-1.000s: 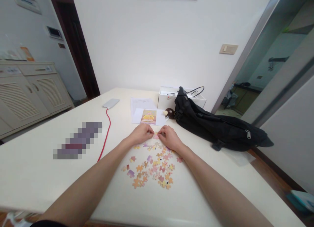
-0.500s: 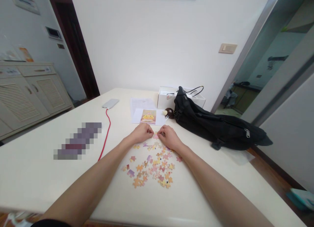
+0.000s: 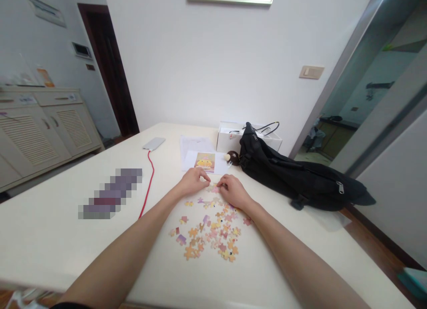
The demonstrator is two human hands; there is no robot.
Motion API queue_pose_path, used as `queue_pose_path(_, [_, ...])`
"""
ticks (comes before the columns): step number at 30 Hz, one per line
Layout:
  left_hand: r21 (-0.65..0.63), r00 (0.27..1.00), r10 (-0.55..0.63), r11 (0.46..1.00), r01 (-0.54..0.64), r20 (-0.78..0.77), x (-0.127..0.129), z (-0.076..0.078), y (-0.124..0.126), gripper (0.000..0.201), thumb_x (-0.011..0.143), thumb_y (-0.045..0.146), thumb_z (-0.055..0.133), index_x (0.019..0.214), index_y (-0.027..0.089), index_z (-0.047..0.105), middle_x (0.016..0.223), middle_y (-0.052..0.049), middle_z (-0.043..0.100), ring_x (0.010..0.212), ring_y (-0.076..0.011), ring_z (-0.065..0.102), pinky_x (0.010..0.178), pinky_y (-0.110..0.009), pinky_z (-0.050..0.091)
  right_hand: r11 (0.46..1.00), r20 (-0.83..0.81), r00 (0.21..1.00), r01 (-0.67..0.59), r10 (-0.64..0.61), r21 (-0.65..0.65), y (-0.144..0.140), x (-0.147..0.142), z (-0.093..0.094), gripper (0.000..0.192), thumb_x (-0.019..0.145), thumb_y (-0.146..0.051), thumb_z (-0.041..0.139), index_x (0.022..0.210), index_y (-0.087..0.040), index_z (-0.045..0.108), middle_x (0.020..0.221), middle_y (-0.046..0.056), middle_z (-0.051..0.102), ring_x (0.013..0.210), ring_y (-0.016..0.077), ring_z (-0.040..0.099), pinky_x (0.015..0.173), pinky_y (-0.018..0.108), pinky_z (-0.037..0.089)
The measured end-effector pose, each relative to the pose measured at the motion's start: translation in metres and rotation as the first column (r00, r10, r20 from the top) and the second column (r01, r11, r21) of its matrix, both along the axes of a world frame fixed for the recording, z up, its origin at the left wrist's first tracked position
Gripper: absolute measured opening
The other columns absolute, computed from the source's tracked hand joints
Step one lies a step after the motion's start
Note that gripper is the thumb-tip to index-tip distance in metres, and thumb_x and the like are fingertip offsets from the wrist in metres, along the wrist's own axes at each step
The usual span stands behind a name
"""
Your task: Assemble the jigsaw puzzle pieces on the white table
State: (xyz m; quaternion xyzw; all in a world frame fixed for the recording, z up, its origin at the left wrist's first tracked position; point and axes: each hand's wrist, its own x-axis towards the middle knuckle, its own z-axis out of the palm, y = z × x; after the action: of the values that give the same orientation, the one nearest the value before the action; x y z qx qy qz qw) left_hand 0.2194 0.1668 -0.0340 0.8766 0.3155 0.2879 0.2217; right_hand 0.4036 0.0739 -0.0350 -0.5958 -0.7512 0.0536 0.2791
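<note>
Pale pink and yellow jigsaw puzzle pieces (image 3: 214,189) lie between my two hands on the white table. My left hand (image 3: 194,181) is closed in a pinch, thumb and forefinger meeting at the left edge of these pieces. From the other side, my right hand (image 3: 232,191) curls its fingers down onto their right edge; its fingertips partly cover what they grip. Nearer to me, many loose puzzle pieces (image 3: 213,233) in orange, pink, yellow and purple are spread between my forearms. Beyond my hands lies a reference picture (image 3: 204,162) of a yellow figure on white paper.
A black bag (image 3: 300,180) lies along the right side, in front of a white box (image 3: 228,142) with cables. A small brown round item (image 3: 233,158) sits beside it. At left are a grey power bank (image 3: 154,143), its red cable (image 3: 150,178) and a blurred-out item (image 3: 111,193).
The camera view has tilted up slightly. Both hands stay around the same pieces; the right fingers have shifted a little, and more of the pieces shows between the hands.
</note>
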Motion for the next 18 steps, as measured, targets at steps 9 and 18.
queue_pose_path(9, [0.059,0.99,-0.024,0.998,0.033,-0.137,0.0029,-0.0072,-0.0047,0.015,0.074,0.023,0.062,0.079,0.022,0.076,0.09,-0.001,0.07,0.089,-0.0189,0.062,0.085,-0.028,0.045,1.0,0.035,0.999,-0.001,0.001,-0.012,-0.0015,-0.0009,0.002,0.025,0.079,-0.002,0.052,0.083,-0.014,0.074,0.09,0.007,0.068,0.086,0.0178,0.058,0.082,0.028,0.041])
queue_pose_path(18, [0.021,0.993,-0.043,0.999,0.046,-0.108,0.0078,-0.0052,-0.0116,0.02,0.076,0.021,0.057,0.077,0.024,0.076,0.091,-0.001,0.066,0.088,-0.0175,0.059,0.088,-0.028,0.043,1.0,0.042,0.999,-0.01,0.011,-0.015,-0.0023,0.0004,0.0015,0.031,0.081,0.0,0.048,0.087,-0.014,0.075,0.093,0.007,0.069,0.088,0.0182,0.057,0.085,0.028,0.041])
